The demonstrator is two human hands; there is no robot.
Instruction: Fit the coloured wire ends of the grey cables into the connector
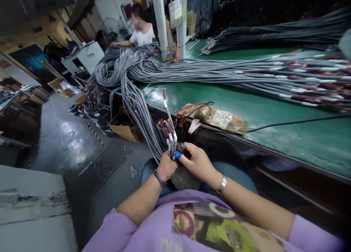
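My left hand (168, 165) is closed round a bundle of grey cables (171, 145), just in front of my lap. Their upper ends carry white sleeves and fanned-out thin coloured wires (166, 127); one cable (168, 106) sticks up higher than the others. Close beside it, my right hand (196, 160) has its thumb and fingers pinched together at the right side of the bundle. Blue tape wraps the thumb tip and a covering sits on a fingertip. Small wire ends show near that pinch, but exactly what it grips is unclear.
Long grey cables (192, 70) lie across the green table (263, 102) and hang over its left end. A cardboard piece (227, 120) with tape and wires sits at the near edge. Black cables (268, 34) lie behind. Another person (142, 34) is at the far end. An open carton (124, 126) is below.
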